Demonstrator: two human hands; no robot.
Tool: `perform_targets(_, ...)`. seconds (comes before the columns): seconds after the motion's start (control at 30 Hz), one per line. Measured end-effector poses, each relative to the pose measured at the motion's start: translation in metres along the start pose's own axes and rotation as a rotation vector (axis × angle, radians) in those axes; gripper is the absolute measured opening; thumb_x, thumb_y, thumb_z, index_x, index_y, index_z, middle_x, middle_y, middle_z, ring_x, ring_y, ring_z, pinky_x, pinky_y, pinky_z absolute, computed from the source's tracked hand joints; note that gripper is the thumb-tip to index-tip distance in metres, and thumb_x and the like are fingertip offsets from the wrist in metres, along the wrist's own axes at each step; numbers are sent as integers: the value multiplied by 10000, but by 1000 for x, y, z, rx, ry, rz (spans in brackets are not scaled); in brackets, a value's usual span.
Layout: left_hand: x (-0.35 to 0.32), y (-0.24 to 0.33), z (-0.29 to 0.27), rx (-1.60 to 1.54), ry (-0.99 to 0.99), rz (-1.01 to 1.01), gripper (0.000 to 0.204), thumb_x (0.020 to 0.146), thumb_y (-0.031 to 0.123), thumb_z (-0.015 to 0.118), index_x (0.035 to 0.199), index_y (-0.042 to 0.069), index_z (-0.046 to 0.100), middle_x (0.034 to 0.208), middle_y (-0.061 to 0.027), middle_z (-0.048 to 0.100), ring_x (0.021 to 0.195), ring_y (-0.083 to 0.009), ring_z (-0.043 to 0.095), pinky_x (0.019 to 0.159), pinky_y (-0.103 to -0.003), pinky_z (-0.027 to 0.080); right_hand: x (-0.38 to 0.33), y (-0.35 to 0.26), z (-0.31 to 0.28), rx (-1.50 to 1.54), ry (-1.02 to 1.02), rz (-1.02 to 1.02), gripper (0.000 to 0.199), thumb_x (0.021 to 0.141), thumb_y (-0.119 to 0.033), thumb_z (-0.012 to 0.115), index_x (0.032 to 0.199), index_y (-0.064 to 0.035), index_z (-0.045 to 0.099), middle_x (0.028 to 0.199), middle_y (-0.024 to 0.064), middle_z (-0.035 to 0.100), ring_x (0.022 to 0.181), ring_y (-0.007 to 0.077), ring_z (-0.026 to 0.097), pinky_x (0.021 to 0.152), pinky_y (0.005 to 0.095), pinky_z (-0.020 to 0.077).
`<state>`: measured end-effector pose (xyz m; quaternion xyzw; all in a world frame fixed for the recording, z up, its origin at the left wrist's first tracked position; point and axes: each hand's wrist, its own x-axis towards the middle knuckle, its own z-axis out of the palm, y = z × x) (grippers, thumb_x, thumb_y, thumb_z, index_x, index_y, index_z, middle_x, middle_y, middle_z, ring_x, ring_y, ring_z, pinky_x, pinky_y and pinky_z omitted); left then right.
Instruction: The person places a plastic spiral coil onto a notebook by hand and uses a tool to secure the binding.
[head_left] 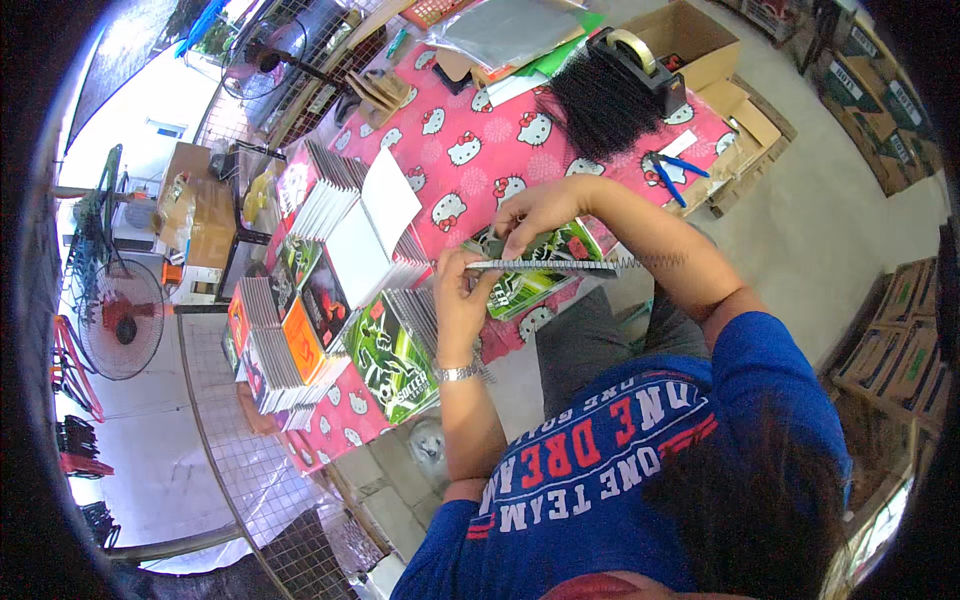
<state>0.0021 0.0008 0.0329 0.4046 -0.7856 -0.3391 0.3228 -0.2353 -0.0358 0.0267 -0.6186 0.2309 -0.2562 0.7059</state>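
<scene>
A notebook (pixel 566 247) with a green, white and black cover is held up over the table's near edge, its spine edge toward me. A dark spiral coil (pixel 650 261) runs along that spine, and its loose end sticks out past the right end. My left hand (pixel 462 300) is closed on the left end of the spine, thumb and fingers pinching the notebook. My right hand (pixel 540 215) curls over the far cover, its fingertips close to the coil near the left end. Part of its grip is hidden behind the notebook.
Left of my hands stand notebook stacks (pixel 385 360) and white sheets (pixel 358 256) on the pink patterned tablecloth (pixel 425 185). Farther off lie a heap of black coils (pixel 600 105), blue-handled pliers (pixel 680 170), a tape dispenser (pixel 640 60) and a cardboard box (pixel 690 40). Fans (pixel 122 318) stand at left.
</scene>
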Motion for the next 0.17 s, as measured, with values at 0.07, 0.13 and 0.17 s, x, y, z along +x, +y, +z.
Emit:
perform_targets(0.07, -2, 1, -5, -11, -6, 19, 250, 741, -64, 714, 897, 11, 534, 947, -55, 496, 868, -161, 550, 778, -280, 473, -3, -5, 7, 165, -38, -77, 502, 768, -439, 688, 1057, -46, 572, 916, -11, 583, 880, 92, 534, 772, 254, 430)
perform_targets(0.13, -4, 5, -3, 18, -2, 43, 230, 740, -53, 715, 897, 8, 559, 946, -68, 517, 842, -180, 556, 756, -285, 470, -9, -18, 11, 97, -81, -37, 508, 766, -454, 698, 1060, -56, 581, 915, -12, 582, 882, 89, 531, 773, 245, 424)
perform_targets(0.17, 2, 12, -3, 74, 14, 58, 212, 733, -45, 718, 891, 2, 584, 945, -78, 536, 804, -196, 563, 713, -286, 470, -6, -24, 14, 23, -120, -11, 514, 764, -469, 709, 1062, -67, 591, 913, -13, 580, 884, 86, 527, 773, 235, 419)
